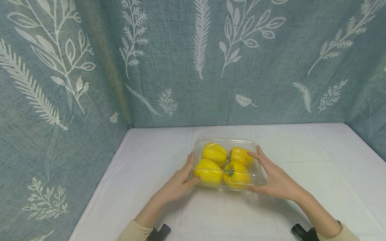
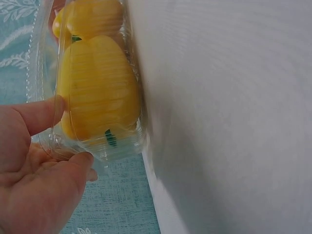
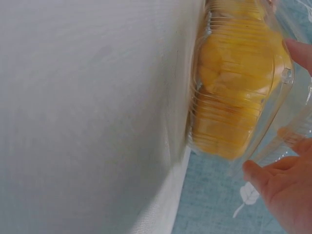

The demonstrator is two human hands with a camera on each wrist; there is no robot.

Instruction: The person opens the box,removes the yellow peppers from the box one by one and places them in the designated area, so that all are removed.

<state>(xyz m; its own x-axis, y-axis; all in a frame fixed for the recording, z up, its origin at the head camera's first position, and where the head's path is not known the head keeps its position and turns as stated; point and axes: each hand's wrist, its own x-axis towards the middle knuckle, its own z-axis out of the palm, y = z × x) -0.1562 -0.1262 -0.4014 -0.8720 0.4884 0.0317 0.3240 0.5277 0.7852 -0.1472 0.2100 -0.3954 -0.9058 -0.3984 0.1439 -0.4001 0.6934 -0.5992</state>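
Observation:
A clear plastic clamshell box (image 1: 257, 176) sits on the white table, with several yellow bell peppers (image 1: 214, 153) inside. The left hand (image 1: 178, 184) grips the box's left side, its thumb at the near corner and its fingers along the edge. On the opposite side, the right hand (image 1: 278, 180) holds the box between the thumb at the front and the fingers spread along the right edge. In the right wrist view, the rims of the box (image 3: 287, 75) stand apart near the fingers. Whether the lid is fully closed, I cannot tell.
A white cloth covers the table (image 1: 316, 160). Teal curtains (image 1: 181, 67) with pale leaf prints hang behind it and at both sides. Dark wrist devices (image 1: 163, 231) show at the bottom of the head view, below the beige sleeves (image 1: 134, 231).

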